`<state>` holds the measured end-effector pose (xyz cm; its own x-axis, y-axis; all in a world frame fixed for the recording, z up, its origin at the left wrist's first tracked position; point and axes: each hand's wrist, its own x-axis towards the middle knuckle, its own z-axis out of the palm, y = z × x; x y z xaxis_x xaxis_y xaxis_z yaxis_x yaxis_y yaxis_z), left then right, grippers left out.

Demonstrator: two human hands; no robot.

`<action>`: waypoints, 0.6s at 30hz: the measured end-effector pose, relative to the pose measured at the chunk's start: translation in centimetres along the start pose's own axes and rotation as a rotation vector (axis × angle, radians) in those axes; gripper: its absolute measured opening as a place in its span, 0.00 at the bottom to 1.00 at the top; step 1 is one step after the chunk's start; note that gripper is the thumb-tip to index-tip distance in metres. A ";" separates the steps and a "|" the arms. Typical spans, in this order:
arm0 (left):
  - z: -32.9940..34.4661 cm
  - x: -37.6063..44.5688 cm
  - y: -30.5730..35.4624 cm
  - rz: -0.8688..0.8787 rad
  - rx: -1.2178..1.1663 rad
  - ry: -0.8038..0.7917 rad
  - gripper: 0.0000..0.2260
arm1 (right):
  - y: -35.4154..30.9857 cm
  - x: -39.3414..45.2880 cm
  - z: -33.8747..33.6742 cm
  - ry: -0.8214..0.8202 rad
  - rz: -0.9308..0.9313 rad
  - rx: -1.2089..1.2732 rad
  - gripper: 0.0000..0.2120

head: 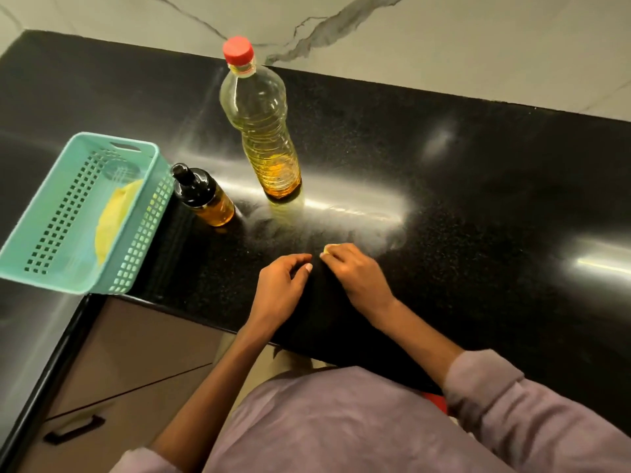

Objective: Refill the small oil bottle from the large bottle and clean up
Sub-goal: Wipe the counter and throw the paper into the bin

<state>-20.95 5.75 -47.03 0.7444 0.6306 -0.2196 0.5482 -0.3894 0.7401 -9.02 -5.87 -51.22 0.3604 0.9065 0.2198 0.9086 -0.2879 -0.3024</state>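
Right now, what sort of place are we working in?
Most likely a home kitchen: a black stone counter against a marbled wall, cabinet drawers below, and a big oil bottle standing by a small bottle.

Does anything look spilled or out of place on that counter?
No spill shows. The large bottle and small bottle stand upright and capped. Only the teal basket looks odd: its near corner juts over the counter edge.
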 end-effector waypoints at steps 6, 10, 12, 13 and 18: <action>-0.1 -0.3 -0.1 -0.045 0.013 0.021 0.14 | 3.4 3.5 -0.5 0.007 0.190 -0.039 0.10; -1.3 -0.1 -1.0 -0.060 0.011 0.064 0.14 | -0.8 6.6 1.6 -0.005 0.124 0.007 0.09; -2.0 0.1 -1.5 -0.050 0.011 0.079 0.13 | -3.3 5.4 2.2 -0.023 0.022 0.026 0.09; -2.5 0.1 -1.8 -0.051 0.006 0.089 0.13 | -4.0 4.2 2.2 -0.026 -0.023 0.036 0.09; -4.7 -0.1 -3.7 -0.086 -0.008 0.144 0.13 | -1.4 2.4 0.9 0.015 -0.006 0.051 0.14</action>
<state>-24.83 10.28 -46.71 0.6317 0.7517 -0.1895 0.6045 -0.3247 0.7274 -9.63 -3.02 -51.08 0.3586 0.9033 0.2356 0.8990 -0.2662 -0.3478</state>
